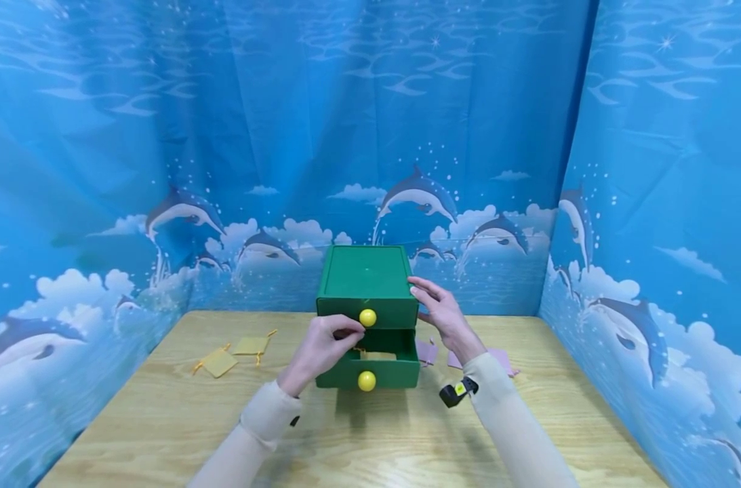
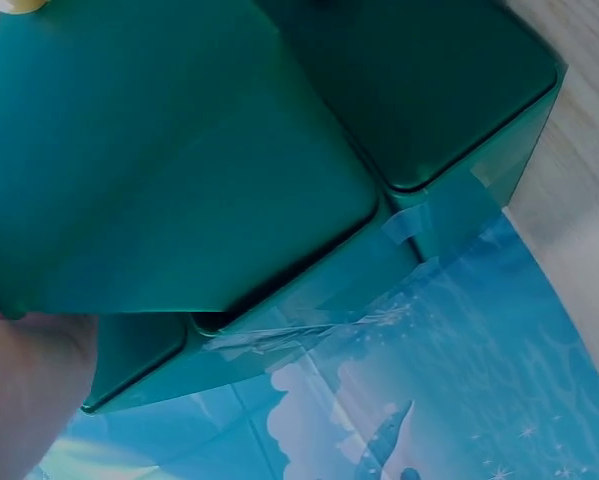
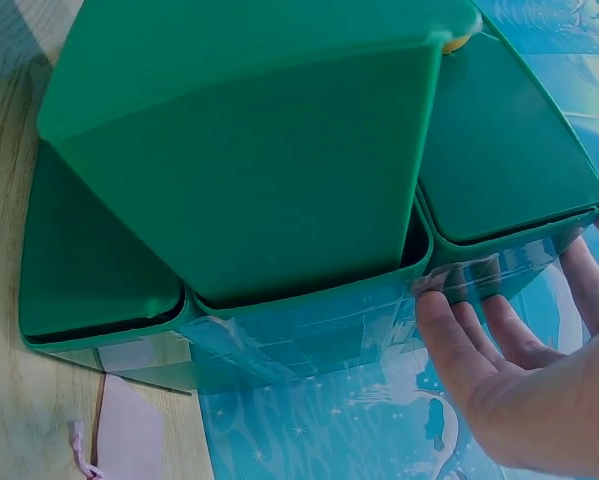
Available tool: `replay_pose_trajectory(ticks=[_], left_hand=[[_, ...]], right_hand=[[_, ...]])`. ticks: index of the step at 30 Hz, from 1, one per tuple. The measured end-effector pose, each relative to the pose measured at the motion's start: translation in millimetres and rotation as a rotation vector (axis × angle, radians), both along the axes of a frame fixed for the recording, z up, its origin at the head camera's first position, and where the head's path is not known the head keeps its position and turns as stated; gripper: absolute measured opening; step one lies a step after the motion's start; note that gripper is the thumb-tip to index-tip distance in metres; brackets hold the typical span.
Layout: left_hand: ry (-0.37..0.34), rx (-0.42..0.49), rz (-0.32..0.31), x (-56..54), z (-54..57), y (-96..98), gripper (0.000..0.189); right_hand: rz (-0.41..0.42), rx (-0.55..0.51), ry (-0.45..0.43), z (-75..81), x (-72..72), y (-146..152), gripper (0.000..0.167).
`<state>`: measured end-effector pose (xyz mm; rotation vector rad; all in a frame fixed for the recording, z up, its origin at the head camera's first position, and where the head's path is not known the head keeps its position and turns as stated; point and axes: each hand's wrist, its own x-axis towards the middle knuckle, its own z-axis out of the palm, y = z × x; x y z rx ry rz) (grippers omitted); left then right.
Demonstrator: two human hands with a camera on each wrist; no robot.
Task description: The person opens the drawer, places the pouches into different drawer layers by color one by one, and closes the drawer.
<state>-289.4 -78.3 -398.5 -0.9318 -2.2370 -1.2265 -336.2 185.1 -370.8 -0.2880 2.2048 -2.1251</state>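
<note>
A green drawer cabinet (image 1: 367, 271) with yellow ball knobs stands on the table. Its middle drawer (image 1: 401, 374) is pulled out, and a yellow drawstring pouch (image 1: 379, 356) lies inside. My left hand (image 1: 321, 349) is over that drawer's left side, fingertips drawn together just beside the upper knob (image 1: 367, 318); I cannot tell whether they pinch anything. In the left wrist view only part of this hand shows. My right hand (image 1: 446, 315) rests its extended fingers against the cabinet's upper right side, also seen in the right wrist view, where the fingers (image 3: 459, 345) touch the taped side.
Two yellow drawstring pouches (image 1: 219, 362) lie on the table left of the cabinet. Pale purple pouches (image 1: 427, 352) are at the right, partly behind the right arm. A blue dolphin-print curtain (image 1: 272, 135) encloses the wooden table (image 1: 370, 447) at the back and sides.
</note>
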Motion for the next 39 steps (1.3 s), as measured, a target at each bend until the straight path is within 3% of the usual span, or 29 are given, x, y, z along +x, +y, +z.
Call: replay_pose_trajectory(ticks=[6,14,26,39], left_hand=[[-0.115,0.109,0.009,0.5,-1.0,-10.4,0.011],[-0.202,0.209,0.038,-1.2,-2.4,-26.4,0.013],[-0.278,0.307,0.074,-4.1,-7.3,-44.6,0.02],[-0.287,0.403,0.159,-15.0,-13.2,-66.7,0.024]], right_hand=[[-0.003,0.007,0.0,-0.1,-0.4,-1,0.045],[-0.007,0.009,0.001,-1.5,-1.7,0,0.045],[-0.01,0.002,-0.01,-1.1,-0.3,-2,0.045],[-0.004,0.004,0.006,-1.4,-0.6,-1,0.047]])
